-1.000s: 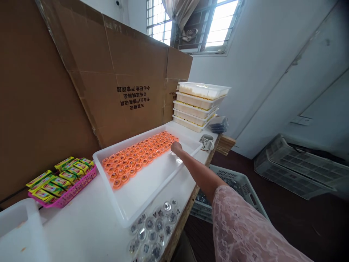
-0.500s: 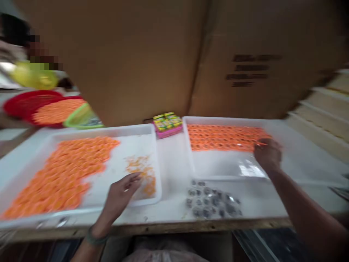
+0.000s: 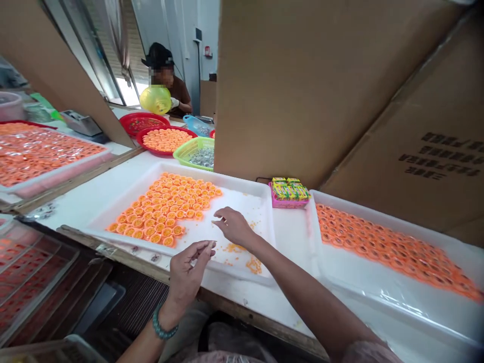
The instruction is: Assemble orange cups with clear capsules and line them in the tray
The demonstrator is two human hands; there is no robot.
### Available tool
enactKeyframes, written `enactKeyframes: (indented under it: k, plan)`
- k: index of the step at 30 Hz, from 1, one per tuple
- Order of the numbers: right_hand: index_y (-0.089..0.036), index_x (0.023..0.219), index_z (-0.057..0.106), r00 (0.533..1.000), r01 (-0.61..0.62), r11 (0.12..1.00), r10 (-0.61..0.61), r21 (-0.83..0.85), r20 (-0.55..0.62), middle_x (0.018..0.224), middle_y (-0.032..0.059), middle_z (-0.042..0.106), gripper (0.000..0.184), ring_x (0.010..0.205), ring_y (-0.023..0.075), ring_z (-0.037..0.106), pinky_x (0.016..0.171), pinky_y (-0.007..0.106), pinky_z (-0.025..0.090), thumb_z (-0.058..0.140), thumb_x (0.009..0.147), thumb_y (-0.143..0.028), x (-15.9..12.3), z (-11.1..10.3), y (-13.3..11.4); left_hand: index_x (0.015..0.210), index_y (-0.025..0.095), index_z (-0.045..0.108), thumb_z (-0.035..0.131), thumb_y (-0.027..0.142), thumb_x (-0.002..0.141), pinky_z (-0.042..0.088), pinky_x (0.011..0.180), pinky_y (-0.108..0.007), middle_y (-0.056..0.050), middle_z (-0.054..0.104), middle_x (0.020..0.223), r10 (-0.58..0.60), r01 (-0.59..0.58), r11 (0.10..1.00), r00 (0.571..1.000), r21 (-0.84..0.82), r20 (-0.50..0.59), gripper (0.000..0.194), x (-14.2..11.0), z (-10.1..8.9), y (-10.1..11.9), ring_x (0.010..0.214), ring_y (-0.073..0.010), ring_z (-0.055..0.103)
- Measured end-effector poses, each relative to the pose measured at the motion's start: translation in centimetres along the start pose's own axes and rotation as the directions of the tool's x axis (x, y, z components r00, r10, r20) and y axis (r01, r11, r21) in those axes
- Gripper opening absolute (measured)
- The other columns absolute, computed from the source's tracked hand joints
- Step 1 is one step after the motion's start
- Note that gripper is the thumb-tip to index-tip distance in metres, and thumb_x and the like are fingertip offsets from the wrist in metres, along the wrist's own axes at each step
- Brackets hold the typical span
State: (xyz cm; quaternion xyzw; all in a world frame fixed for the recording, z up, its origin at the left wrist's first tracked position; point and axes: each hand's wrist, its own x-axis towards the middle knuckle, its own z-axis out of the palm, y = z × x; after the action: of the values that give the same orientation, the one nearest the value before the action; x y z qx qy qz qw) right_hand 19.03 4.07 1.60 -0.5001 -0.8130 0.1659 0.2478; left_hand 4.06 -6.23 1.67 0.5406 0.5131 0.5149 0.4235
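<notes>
My left hand (image 3: 189,272), with a beaded bracelet on the wrist, is above the front edge of the left white tray (image 3: 266,201). Its thumb and index finger are pinched together; whatever they hold is too small to make out. Over the same tray reaches my right hand (image 3: 235,227), thumb and fingers slightly apart, with nothing visible between them. Just left of it lie many round orange pieces (image 3: 166,209) with yellowish centres, packed side by side. Small yellow-orange bits (image 3: 254,264) are scattered in the tray under my right forearm.
A second white tray (image 3: 317,242) on the right holds rows of orange pieces (image 3: 378,247). Between the trays sits a pink basket (image 3: 289,203) of yellow-green packets. Tall cardboard (image 3: 302,91) stands behind. Across the table are a green basket (image 3: 185,151), red trays and a co-worker (image 3: 181,96).
My right hand has moved from the right tray across to the left tray. My left hand stays near the left tray's front, fingers pinched. The view has turned left.
</notes>
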Motion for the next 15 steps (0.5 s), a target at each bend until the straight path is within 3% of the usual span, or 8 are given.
enactKeyframes:
  k: [4, 8, 12, 15]
  plan:
    - [-0.015, 0.089, 0.060, 0.994, -0.084, 0.987, 0.092, -0.134, 0.059, 0.091, 0.0095, 0.060, 0.028, 0.080, 0.0192, 0.058, 0.071, 0.032, 0.046, 0.055, 0.083, -0.042, 5.7, 4.7, -1.3, 0.090, 0.020, 0.069, 0.059, 0.035, 0.079, 0.054, 0.072, -0.032, -0.006, 0.072, 0.090, -0.071, 0.068, 0.997, 0.988, -0.024, -0.135, 0.022, 0.4, -3.4, -0.8, 0.077, -0.0211, 0.067]
    - [-0.017, 0.089, 0.058, 0.983, -0.088, 0.973, 0.119, -0.215, 0.137, 0.089, 0.0073, 0.059, 0.019, 0.082, 0.0191, 0.057, 0.070, 0.030, 0.045, 0.060, 0.079, -0.033, 7.5, 7.0, -0.8, 0.088, 0.019, 0.070, 0.062, 0.037, 0.076, 0.054, 0.073, -0.032, -0.006, 0.072, 0.087, -0.119, 0.109, 0.992, 0.970, -0.060, -0.210, 0.024, 1.1, -5.5, -1.4, 0.075, -0.0211, 0.067]
    - [-0.017, 0.094, 0.058, 0.980, -0.041, 0.976, 0.080, -0.213, 0.181, 0.093, 0.0048, 0.059, 0.022, 0.078, 0.0166, 0.057, 0.070, 0.028, 0.045, 0.064, 0.075, -0.029, 5.6, 5.6, -0.2, 0.090, 0.017, 0.070, 0.062, 0.040, 0.075, 0.053, 0.072, -0.032, -0.005, 0.072, 0.085, -0.156, 0.144, 0.987, 0.962, -0.069, -0.223, 0.028, 2.2, -6.5, -1.7, 0.076, -0.0215, 0.067]
    - [-0.018, 0.097, 0.059, 0.990, 0.062, 0.992, -0.046, -0.114, 0.137, 0.095, 0.0044, 0.059, 0.021, 0.077, 0.0135, 0.056, 0.071, 0.025, 0.045, 0.063, 0.077, -0.025, 2.9, 3.0, -0.5, 0.094, 0.020, 0.069, 0.060, 0.040, 0.076, 0.050, 0.078, -0.033, -0.005, 0.072, 0.085, -0.146, 0.157, 0.987, 0.964, 0.032, -0.224, 0.029, 3.6, -6.5, -1.9, 0.083, -0.0230, 0.066]
